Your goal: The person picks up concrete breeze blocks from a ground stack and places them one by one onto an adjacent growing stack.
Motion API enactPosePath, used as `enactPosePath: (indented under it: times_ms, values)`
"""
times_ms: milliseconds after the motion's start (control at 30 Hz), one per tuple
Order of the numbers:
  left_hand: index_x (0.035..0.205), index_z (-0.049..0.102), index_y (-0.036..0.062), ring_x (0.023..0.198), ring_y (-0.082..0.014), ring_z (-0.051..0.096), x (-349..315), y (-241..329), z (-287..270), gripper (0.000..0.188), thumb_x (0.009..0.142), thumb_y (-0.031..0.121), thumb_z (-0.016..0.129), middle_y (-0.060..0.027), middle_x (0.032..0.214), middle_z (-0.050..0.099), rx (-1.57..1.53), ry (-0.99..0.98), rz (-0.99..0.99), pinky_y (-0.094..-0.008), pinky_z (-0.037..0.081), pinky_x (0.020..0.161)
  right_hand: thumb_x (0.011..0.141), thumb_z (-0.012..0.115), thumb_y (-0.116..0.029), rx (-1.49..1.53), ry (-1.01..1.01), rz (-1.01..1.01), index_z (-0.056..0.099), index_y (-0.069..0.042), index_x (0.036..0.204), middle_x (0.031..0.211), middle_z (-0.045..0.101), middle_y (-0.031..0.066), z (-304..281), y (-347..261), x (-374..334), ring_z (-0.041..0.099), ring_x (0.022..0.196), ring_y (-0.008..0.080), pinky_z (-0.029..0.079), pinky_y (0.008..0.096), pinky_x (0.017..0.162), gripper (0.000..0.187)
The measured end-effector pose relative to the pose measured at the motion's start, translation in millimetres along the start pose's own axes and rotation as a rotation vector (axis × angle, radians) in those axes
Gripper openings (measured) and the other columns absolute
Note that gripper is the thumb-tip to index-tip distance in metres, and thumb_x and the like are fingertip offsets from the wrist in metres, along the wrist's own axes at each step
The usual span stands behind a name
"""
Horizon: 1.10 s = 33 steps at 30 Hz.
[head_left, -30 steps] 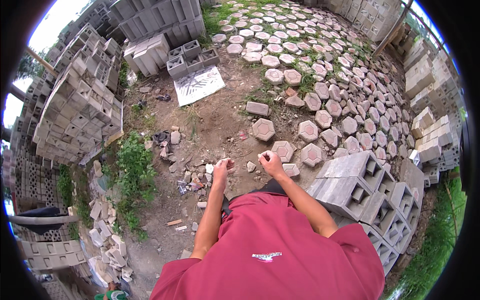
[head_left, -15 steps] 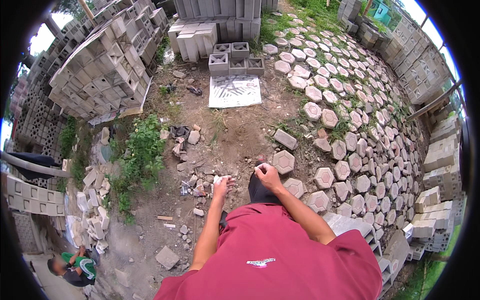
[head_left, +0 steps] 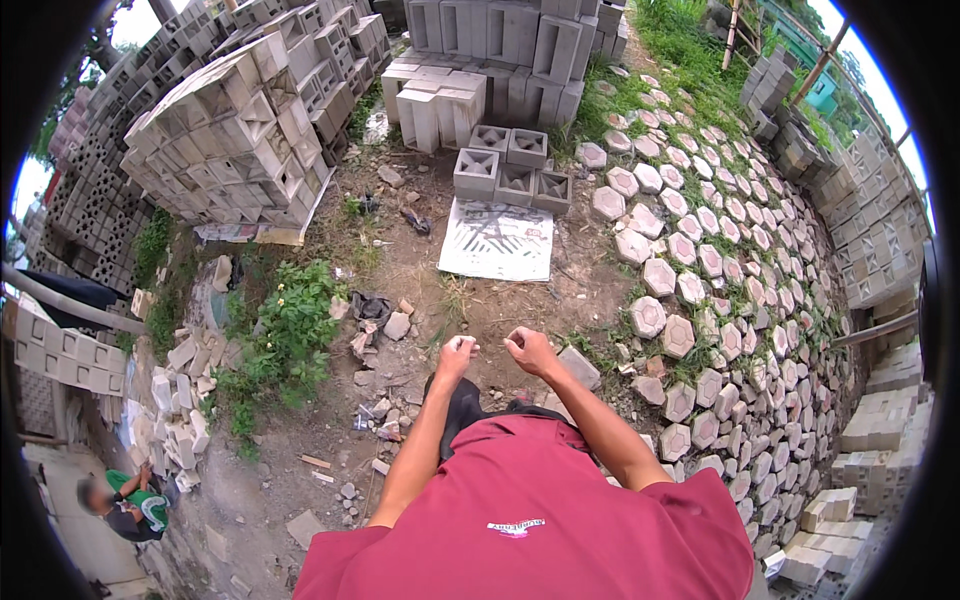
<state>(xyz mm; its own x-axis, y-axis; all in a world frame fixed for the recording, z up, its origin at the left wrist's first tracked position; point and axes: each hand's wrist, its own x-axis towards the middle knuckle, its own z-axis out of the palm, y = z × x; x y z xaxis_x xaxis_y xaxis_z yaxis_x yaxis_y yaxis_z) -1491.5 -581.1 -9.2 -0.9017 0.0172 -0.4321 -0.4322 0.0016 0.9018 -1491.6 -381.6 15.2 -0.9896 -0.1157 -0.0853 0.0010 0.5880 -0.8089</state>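
Observation:
Both my hands are in front of me over the dirt path, a little apart. My left hand (head_left: 458, 354) is closed, with pale fingertips; whatever it may hold is too small to name. My right hand (head_left: 531, 351) is curled, thumb close to the fingers, and anything inside is hidden. Ahead of them a white printed sheet (head_left: 497, 240) lies on the ground. At its far edge stands a small group of grey hollow blocks (head_left: 515, 184). A flat grey block (head_left: 580, 367) lies beside my right forearm.
Hexagonal pavers (head_left: 678, 336) cover the ground on the right. Stacked hollow blocks (head_left: 225, 135) stand far left, more blocks (head_left: 535, 45) straight ahead. Leafy plants (head_left: 285, 330), rubble (head_left: 180, 395) and a dark crumpled bag (head_left: 370, 308) lie left. Another person (head_left: 135, 505) sits at lower left.
I have moved forward, and the sheet and blocks appear nearer. My left hand's fingers have closed from being partly spread, and my hands are nearer each other.

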Motion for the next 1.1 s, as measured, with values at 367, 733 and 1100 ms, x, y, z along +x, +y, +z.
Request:
enactPosePath:
  times_ms: [367,733,1100]
  values:
    - [0.097,0.063,-0.0005,0.081,-0.016,0.063,185.0,48.9,-34.0,0.033,0.087,0.029,0.054,-0.0094,0.086,0.068,0.213,-0.056,0.03,-0.0294,0.048,0.074,0.082,0.062,-0.029,-0.005,-0.131,0.218,0.065,0.0,0.088,0.081,0.067,0.0149,16.0,17.9,160.0,0.065,0.074,0.0242,0.05,0.0338,0.069,0.029]
    - [0.097,0.06,-0.0024,0.078,-0.0138,0.061,385.7,250.1,-110.1,0.027,0.092,0.022,0.052,-0.0087,0.087,0.066,0.295,-0.167,0.088,-0.0273,0.049,0.073,0.085,0.061,-0.022,0.147,0.095,0.153,0.063,0.002,0.093,0.081,0.066,0.0137,-63.2,-138.5,421.6,0.063,0.074,0.0182,0.05,0.0308,0.069,0.026]
    - [0.097,0.06,-0.0021,0.078,-0.0149,0.062,526.3,324.2,-91.4,0.026,0.092,0.022,0.052,-0.0092,0.089,0.065,0.218,-0.242,0.073,-0.0283,0.049,0.074,0.084,0.06,-0.02,0.2,0.246,0.145,0.064,0.0,0.091,0.077,0.065,0.013,-91.1,-150.2,562.3,0.063,0.072,0.0191,0.049,0.0303,0.068,0.022]
